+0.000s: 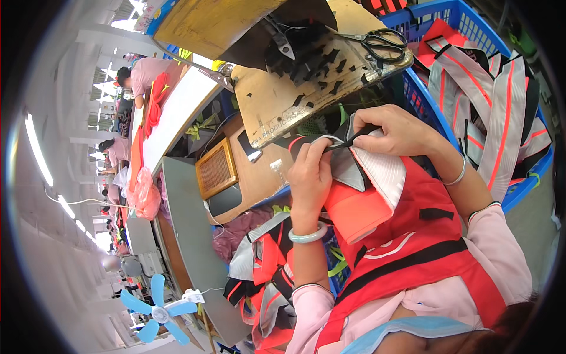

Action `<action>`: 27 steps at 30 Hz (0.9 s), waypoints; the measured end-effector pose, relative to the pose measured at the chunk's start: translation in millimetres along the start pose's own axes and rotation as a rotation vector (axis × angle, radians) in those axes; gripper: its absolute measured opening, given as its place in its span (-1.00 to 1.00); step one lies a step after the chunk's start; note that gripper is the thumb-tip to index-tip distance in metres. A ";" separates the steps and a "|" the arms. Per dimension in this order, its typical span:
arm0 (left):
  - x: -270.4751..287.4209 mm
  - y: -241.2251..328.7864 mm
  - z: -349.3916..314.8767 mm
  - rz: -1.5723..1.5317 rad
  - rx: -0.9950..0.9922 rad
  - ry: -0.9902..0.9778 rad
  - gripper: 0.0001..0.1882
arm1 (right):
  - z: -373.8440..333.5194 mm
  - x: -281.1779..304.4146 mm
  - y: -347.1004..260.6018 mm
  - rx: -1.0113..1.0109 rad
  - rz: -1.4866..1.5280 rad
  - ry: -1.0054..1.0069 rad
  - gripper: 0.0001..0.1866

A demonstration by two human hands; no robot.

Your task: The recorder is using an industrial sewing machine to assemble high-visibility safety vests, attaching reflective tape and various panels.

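Note:
My left hand [311, 174], with a pale green bangle at its wrist, pinches the black edge of a sewn fabric strip [358, 211]. My right hand [396, 131] grips the same black edging a little to the right, thumb and fingers pressed together. Orange-red and ribbed white-grey faces of the strip hang folded below my hands, over my red apron [421, 203]. Just beyond my hands is the worn edge of a wooden board [277, 115]. Black-handled scissors [383, 46] and small metal snips [284, 46] lie on it among black fabric scraps [306, 65].
A blue basket [413, 88] at the right holds grey, orange and black strips [507, 118]. More strips [271, 253] are piled at my left. Beyond stand a wooden-framed woven panel [217, 168], a grey cabinet side [197, 236] and a blue fan [159, 314]. Other people work along a white table [177, 112].

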State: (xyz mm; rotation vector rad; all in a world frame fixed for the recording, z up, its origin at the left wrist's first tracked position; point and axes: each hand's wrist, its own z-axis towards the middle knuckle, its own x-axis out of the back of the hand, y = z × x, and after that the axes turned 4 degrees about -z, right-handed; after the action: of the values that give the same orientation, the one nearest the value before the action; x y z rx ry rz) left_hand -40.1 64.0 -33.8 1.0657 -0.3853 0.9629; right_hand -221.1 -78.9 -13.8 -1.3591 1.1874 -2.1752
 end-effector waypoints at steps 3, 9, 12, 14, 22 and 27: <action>17.5 -8.6 6.4 -0.097 -0.106 -0.129 -0.74 | 1.7 0.9 -3.0 -0.026 0.305 0.011 -0.76; 27.4 -15.9 24.2 -0.755 0.138 -0.246 -0.81 | 31.1 25.0 -15.0 0.103 0.277 -0.056 -0.79; 37.6 -21.5 36.5 -0.618 0.257 -0.443 -0.79 | 40.5 28.4 -7.5 0.004 0.208 -0.164 -0.72; 37.7 -29.8 45.4 -0.542 0.246 -0.474 -0.78 | 45.4 27.2 3.3 0.001 0.137 -0.196 -0.70; 41.5 -50.2 99.3 -0.413 0.340 -0.474 -0.77 | 88.2 34.2 20.1 -0.021 -0.011 -0.093 -0.67; 37.8 -67.1 127.9 -0.433 0.396 -0.440 -0.82 | 112.6 29.5 41.0 -0.006 0.014 -0.002 -0.66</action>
State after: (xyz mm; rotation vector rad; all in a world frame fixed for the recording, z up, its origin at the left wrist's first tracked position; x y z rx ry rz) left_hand 57.0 -38.8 14.3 1.6522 -0.3058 0.4157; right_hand -146.3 -176.7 -5.3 -1.3513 1.2006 -2.1613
